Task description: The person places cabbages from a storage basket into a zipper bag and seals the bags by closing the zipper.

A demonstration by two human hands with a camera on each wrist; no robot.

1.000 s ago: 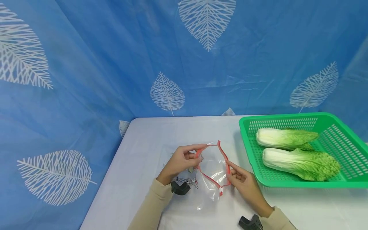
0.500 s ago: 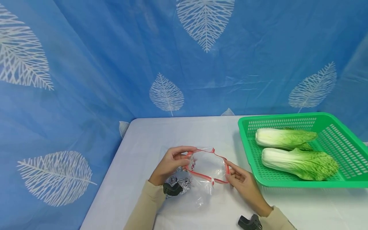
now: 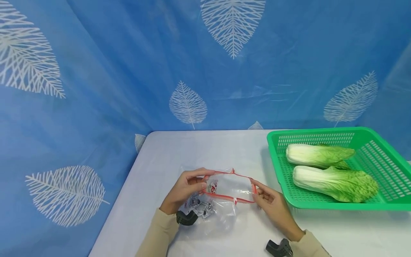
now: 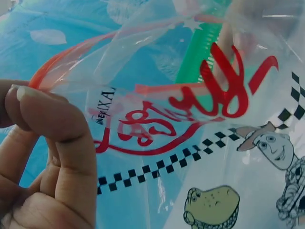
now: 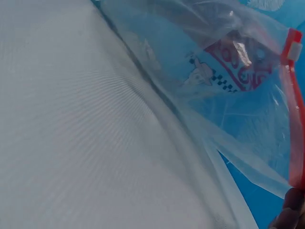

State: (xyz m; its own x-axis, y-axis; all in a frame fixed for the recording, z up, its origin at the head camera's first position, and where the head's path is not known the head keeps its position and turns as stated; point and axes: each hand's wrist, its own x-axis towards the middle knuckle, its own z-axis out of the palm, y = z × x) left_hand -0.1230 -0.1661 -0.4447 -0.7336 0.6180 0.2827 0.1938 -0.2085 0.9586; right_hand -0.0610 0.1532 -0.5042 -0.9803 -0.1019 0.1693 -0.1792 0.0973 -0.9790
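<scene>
Both hands hold a clear zip bag [image 3: 221, 214] by its red-edged mouth, which gapes between them. My left hand [image 3: 184, 189] pinches the left side of the rim between thumb and fingers. On the opposite side, my right hand [image 3: 273, 203] pinches the red strip with thumb and forefinger. Red lettering [image 4: 214, 90], a checkered band and cartoon figures show on the bag in the left wrist view. The right wrist view has a white slider [image 5: 295, 51] on the red zip strip [image 5: 296, 119], with a bit of my fingers at the lower right corner.
A green plastic basket [image 3: 321, 206] stands right of the hands, holding two napa cabbages [image 3: 335, 182]. The white tabletop [image 3: 167, 150] ends at a blue leaf-patterned curtain [image 3: 138, 64] behind and to the left. Dark camera mounts [image 3: 187, 217] sit at both wrists.
My left hand has moved left and slightly down with its side of the rim, so the bag's mouth is stretched wider sideways. My right hand stays nearly in place.
</scene>
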